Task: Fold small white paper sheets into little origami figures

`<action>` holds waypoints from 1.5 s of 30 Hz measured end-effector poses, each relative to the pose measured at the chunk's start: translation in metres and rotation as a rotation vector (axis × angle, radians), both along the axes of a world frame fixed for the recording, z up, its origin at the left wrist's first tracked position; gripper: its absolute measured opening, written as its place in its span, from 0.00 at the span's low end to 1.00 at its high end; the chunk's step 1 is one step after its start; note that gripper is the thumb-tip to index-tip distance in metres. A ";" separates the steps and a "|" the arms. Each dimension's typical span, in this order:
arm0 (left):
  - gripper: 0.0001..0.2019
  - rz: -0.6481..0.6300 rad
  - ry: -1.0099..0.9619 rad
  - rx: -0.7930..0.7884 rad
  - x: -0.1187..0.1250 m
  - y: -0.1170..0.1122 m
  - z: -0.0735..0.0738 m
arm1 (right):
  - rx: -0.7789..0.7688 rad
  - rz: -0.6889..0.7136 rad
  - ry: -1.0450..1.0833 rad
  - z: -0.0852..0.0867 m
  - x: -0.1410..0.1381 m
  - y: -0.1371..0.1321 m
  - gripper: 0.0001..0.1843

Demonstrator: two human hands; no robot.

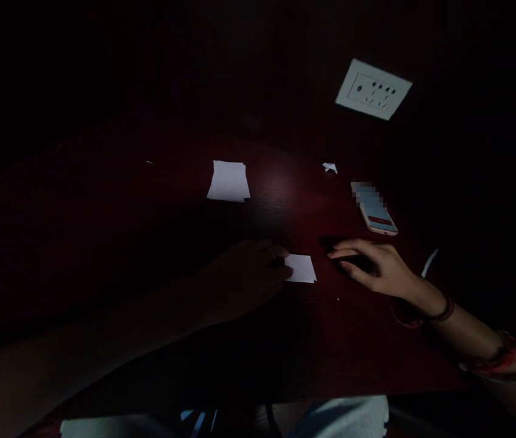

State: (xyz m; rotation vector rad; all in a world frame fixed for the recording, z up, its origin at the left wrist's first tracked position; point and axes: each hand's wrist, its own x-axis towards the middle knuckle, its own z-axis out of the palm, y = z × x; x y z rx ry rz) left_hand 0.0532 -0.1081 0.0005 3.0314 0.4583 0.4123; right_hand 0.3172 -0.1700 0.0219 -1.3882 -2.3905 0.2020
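Observation:
A small folded white paper (302,268) lies flat on the dark red table (353,340), with a crease running across it. My left hand (258,271), in deep shadow, has its thumb and fingers on the paper's left edge. To the right of the paper rests my right hand (371,264), apart from it, its fingers loosely curved with a gap between thumb and forefinger and nothing in them. Farther back sits a stack of white paper squares (229,181), its sheets slightly out of line.
A phone (376,210) with a lit screen lies beyond my right hand. Behind it are a small crumpled paper piece (329,167) and a wall socket plate (374,89). A thin white strip (430,263) lies at the right. The surroundings are very dark.

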 end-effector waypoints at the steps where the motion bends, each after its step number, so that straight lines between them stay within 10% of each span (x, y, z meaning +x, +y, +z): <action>1: 0.11 -0.003 -0.006 -0.006 0.002 -0.001 0.001 | -0.021 -0.006 0.045 0.003 -0.005 -0.002 0.15; 10: 0.12 0.027 -0.063 -0.113 0.007 0.000 0.015 | -0.172 0.170 0.165 0.019 -0.050 -0.002 0.25; 25: 0.20 0.172 -0.221 -0.180 0.005 -0.013 0.020 | -0.322 -0.031 0.854 0.002 -0.057 0.015 0.18; 33: 0.19 0.261 -0.240 -0.207 0.007 -0.015 0.022 | -0.006 -0.110 0.465 0.007 -0.052 0.003 0.16; 45: 0.21 0.261 -0.172 -0.135 0.005 -0.016 0.022 | 0.076 -0.113 0.361 0.006 -0.059 0.001 0.16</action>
